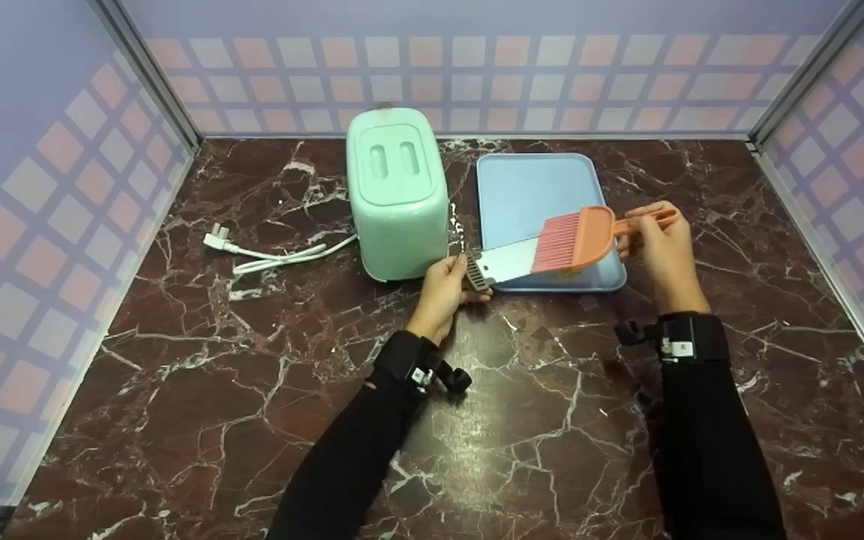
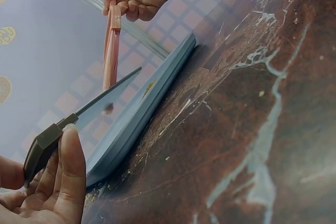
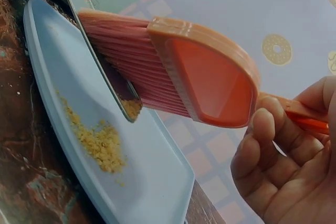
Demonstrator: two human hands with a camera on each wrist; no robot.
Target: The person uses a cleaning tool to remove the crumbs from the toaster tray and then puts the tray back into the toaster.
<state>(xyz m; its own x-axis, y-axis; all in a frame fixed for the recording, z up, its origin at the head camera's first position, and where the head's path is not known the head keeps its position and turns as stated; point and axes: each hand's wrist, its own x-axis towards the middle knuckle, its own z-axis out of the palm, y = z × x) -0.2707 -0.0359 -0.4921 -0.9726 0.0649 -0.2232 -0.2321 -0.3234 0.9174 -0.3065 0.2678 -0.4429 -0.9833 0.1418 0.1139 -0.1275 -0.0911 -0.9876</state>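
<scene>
My left hand point(image 1: 441, 294) pinches the dark slotted end of a flat metal crumb tray point(image 1: 507, 259), between thumb and fingers. In my right hand point(image 1: 666, 246) is the handle of a small orange brush point(image 1: 594, 238). Its pink bristles point(image 3: 136, 61) lie across the crumb tray's surface. Both are held over a light blue tray point(image 1: 537, 180). Yellow crumbs point(image 3: 102, 145) form a small heap on the blue tray, and a few more cling at the crumb tray's far corner, as the right wrist view shows.
A mint green toaster point(image 1: 400, 240) stands upright left of the blue tray, close to my left hand. Its white cord point(image 1: 282, 259) lies bundled on the marbled tabletop point(image 1: 312, 420), plug to the left. Patterned walls point(image 1: 492, 82) enclose the back and sides.
</scene>
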